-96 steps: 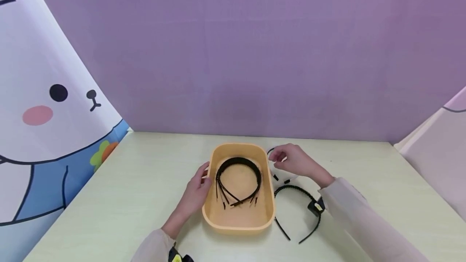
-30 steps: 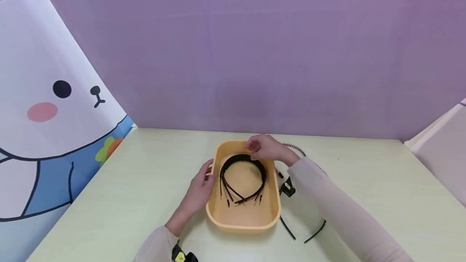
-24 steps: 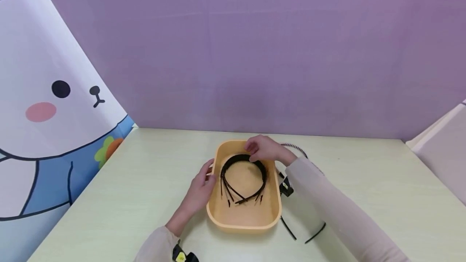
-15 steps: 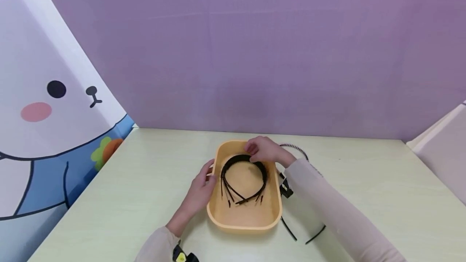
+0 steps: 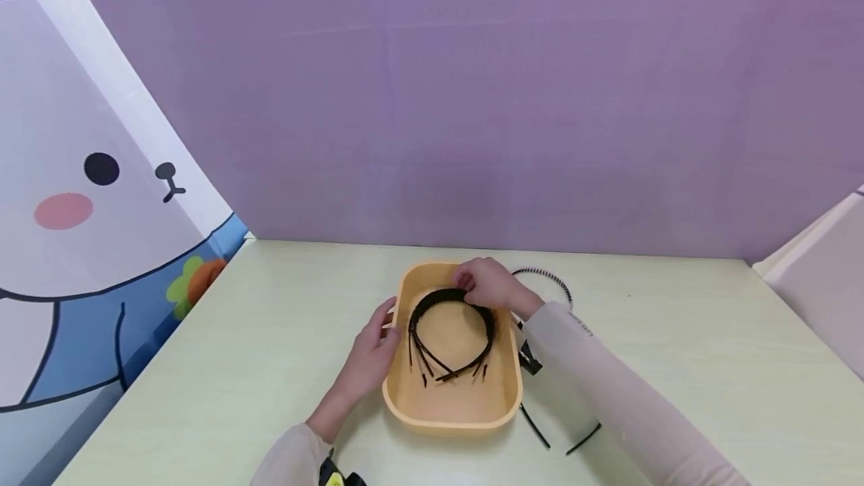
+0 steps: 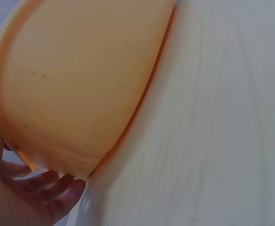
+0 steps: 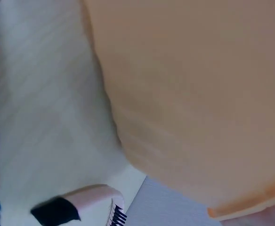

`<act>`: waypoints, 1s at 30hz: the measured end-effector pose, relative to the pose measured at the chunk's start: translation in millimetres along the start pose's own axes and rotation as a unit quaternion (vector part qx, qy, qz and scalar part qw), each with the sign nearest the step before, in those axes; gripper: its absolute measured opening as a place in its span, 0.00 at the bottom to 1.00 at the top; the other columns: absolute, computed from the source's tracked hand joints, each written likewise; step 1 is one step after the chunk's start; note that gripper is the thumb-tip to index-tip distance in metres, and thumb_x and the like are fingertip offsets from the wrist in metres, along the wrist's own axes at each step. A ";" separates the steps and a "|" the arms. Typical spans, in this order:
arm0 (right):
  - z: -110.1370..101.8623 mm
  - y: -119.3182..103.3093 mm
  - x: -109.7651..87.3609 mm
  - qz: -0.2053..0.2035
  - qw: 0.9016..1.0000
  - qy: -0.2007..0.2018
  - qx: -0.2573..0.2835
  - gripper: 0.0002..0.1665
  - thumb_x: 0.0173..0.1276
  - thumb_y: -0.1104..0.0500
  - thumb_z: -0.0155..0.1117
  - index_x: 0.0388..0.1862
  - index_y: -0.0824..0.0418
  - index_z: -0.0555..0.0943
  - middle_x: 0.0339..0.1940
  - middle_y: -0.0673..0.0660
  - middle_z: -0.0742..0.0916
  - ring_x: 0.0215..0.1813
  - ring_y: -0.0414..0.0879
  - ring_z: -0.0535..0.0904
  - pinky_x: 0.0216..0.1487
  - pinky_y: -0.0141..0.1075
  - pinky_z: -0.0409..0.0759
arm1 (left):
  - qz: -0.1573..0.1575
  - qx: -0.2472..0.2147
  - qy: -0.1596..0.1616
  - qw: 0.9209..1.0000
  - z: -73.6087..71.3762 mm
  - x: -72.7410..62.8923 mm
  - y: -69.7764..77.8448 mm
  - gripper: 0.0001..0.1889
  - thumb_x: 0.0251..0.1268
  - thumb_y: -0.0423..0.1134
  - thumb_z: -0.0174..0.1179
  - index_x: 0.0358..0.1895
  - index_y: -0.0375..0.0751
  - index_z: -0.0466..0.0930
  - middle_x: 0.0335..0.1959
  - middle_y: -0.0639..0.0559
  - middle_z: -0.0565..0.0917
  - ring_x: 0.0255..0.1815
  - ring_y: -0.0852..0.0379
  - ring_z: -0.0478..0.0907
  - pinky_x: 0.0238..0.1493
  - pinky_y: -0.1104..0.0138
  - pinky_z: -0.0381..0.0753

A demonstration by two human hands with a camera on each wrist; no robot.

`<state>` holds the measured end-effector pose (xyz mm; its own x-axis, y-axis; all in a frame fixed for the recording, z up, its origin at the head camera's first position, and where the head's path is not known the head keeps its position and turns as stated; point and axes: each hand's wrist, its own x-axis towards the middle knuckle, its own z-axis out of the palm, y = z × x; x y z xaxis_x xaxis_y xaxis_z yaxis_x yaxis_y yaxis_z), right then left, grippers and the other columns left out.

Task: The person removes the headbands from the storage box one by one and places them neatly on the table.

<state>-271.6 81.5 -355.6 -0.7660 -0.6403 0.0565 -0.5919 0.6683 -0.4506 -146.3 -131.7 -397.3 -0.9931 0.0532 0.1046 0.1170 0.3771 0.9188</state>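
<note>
An orange-yellow plastic bin stands on the table with several black headbands lying stacked in it, their thin ends crossing toward the near side. My left hand holds the bin by its left wall, thumb at the rim and fingers along the outside. In the left wrist view those fingers press against the outer wall. Over the far right part of the bin, my right hand has its fingers curled down, pinching at the top arc of the black headbands. Its fingertips are partly hidden.
Right of the bin lies a headband with a black-and-white striped arc, partly under the right sleeve. Nearer, the black ends of another headband show. The right wrist view has a pale headband end with a black tip. A purple backdrop rises behind.
My right hand has moved left from beside the bin to the headbands inside it, then dipped slightly. The left hand keeps its hold. The headbands in the bin look unchanged.
</note>
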 end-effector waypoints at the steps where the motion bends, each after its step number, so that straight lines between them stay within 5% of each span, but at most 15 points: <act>1: 0.5 -0.3 -0.2 -0.001 1.000 0.003 -0.001 0.15 0.54 0.73 0.63 0.41 0.65 0.83 0.38 0.58 0.87 0.41 0.49 0.83 0.45 0.37 0.81 | -0.001 0.003 0.001 1.000 -0.4 -0.3 0.0 0.26 0.73 0.35 0.43 0.72 0.37 0.56 0.62 0.31 0.72 0.58 0.40 0.75 0.50 0.54 0.80; 30: -8.7 -2.7 -0.9 -0.031 0.999 -0.004 0.041 0.13 0.54 0.74 0.59 0.37 0.66 0.85 0.35 0.60 0.88 0.38 0.47 0.84 0.40 0.33 0.81 | 0.002 0.003 0.001 1.000 -2.6 0.6 -0.3 0.25 0.73 0.34 0.42 0.72 0.37 0.57 0.61 0.30 0.72 0.57 0.39 0.75 0.49 0.54 0.81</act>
<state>-271.5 83.5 -346.7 -0.7267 -0.6823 0.0798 -0.6150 0.5944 -0.5181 -146.9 -134.2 -396.6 -0.9925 0.0529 0.1101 0.1220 0.3833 0.9155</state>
